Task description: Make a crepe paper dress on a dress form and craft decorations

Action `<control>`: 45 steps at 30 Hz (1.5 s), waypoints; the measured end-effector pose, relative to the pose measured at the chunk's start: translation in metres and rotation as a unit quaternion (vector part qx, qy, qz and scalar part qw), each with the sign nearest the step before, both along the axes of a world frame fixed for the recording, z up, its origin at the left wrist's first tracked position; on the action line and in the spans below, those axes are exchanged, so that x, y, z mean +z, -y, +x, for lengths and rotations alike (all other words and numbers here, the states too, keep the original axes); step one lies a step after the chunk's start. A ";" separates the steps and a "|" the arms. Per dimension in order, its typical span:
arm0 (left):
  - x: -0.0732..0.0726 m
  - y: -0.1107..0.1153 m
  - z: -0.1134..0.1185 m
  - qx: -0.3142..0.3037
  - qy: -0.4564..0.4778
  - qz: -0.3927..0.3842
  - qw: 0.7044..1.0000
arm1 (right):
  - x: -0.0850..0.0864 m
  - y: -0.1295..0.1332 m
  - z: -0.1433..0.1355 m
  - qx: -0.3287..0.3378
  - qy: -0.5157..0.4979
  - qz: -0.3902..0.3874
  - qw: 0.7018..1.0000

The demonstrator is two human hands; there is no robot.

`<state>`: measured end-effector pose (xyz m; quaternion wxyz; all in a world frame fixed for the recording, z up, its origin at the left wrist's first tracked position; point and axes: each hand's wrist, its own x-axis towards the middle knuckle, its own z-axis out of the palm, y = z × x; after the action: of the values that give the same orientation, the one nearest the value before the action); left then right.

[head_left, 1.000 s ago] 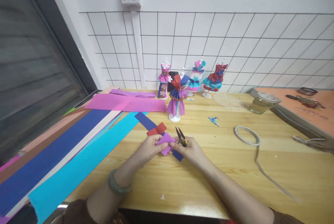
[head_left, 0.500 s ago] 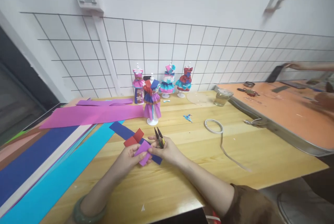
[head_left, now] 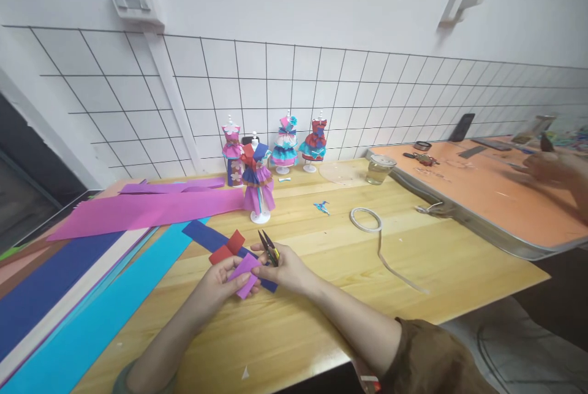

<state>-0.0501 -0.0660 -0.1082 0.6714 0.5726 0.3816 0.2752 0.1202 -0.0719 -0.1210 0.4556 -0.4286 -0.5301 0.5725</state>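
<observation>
My left hand [head_left: 224, 277] pinches a small purple piece [head_left: 243, 274] from its left side. Touching the same piece with thumb and finger is my right hand [head_left: 282, 266], which also holds small black-tipped snips [head_left: 268, 247], blades pointing up. Under and behind the hands a dark blue strip [head_left: 206, 237] lies diagonally on the wooden table [head_left: 321, 333]. Two red pieces [head_left: 222, 253] rest by the strip, just behind my left hand. A miniature dress form [head_left: 258, 182] in red, blue and purple stands beyond the hands.
Three more dress forms [head_left: 285, 143] stand by the wall. Long coloured strips [head_left: 151, 213] cover the left side. To the right are a blue scrap [head_left: 323, 207], a tape roll [head_left: 366, 220] and a glass cup [head_left: 380, 170]. Another person's hand [head_left: 551, 167] is over the orange-topped table [head_left: 496, 198].
The view has shifted, so the table items appear further left. Both hands keep hold of the purple piece. The other person's hand has left the dark upright object at the wall.
</observation>
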 end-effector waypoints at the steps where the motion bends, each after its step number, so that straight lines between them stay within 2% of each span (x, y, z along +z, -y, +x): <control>1: 0.000 0.000 0.000 -0.003 -0.001 0.001 1.000 | 0.001 0.000 0.000 -0.001 0.002 0.001 1.000; 9: 0.002 0.001 0.003 0.007 -0.045 0.013 0.999 | 0.003 0.004 -0.003 -0.014 0.025 0.030 0.999; 15: 0.006 0.002 0.004 0.011 -0.044 0.005 0.999 | 0.003 0.003 -0.003 -0.021 0.057 0.046 0.997; 27: 0.003 0.001 0.002 0.017 -0.068 0.044 0.997 | 0.000 0.005 -0.005 -0.009 0.029 0.050 0.998; 33: 0.001 -0.002 0.004 0.040 -0.068 0.066 0.995 | -0.003 0.004 -0.006 0.004 -0.002 0.040 0.999; 45: 0.000 -0.001 -0.001 0.011 -0.090 0.074 0.993 | -0.009 0.002 -0.005 -0.003 0.038 0.063 0.997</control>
<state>-0.0511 -0.0651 -0.1078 0.5870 0.6388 0.4253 0.2578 0.1155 -0.0743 -0.1295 0.4630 -0.4222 -0.5808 0.5197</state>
